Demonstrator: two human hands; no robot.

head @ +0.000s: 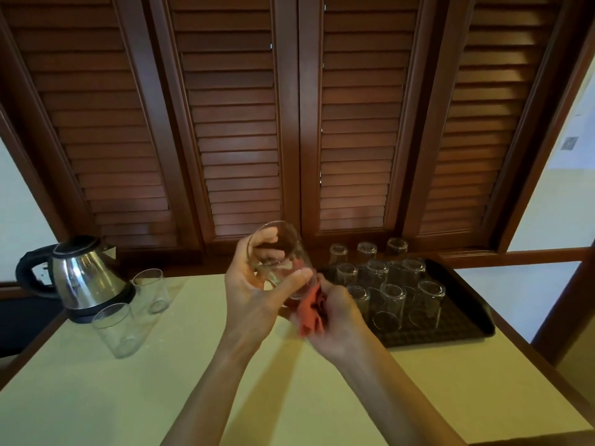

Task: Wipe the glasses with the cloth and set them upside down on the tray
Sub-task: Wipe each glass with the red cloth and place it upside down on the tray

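Centrally in the frame, the left hand (254, 284) grips a tilted glass (280, 255), fingers curled round it, mouth facing away. Just below right, the right hand (335, 312) clutches the red cloth (310, 312) against the glass's base. Upturned glasses (391, 304) fill the dark tray (463, 323) at right.

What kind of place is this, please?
Probably a hotel room or guest-house tea corner: an electric kettle on a small table, many identical glasses upside down on a black tray, wooden louvred shutters behind.
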